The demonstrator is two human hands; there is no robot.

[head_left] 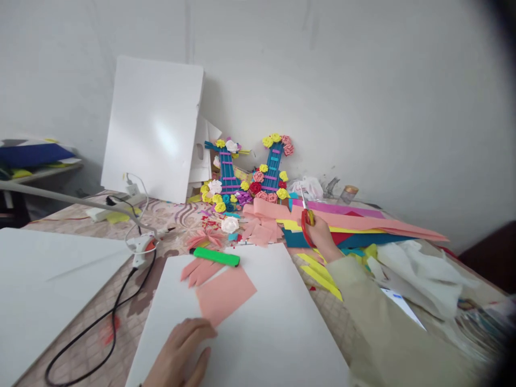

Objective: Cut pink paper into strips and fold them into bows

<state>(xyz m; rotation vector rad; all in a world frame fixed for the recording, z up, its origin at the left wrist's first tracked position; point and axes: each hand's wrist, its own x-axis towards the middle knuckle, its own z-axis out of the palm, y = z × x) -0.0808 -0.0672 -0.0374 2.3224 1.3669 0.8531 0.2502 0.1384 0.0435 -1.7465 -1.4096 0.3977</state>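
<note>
My left hand (181,352) lies on a white board (258,333) in front of me, its fingers pressed on the near corner of a pink paper square (226,294). My right hand (320,236) reaches forward to the stack of coloured paper sheets (363,226) and is closed on red-handled scissors (306,217), blades pointing up. Cut pink petal strips (199,270) and a green marker (216,257) lie at the board's far edge.
A white glue gun (141,250) with a black cord lies at left beside another white sheet (44,285). Two blue flower-covered paper crafts (250,172) and a white board lean on the wall. Crumpled white paper (419,269) lies at right.
</note>
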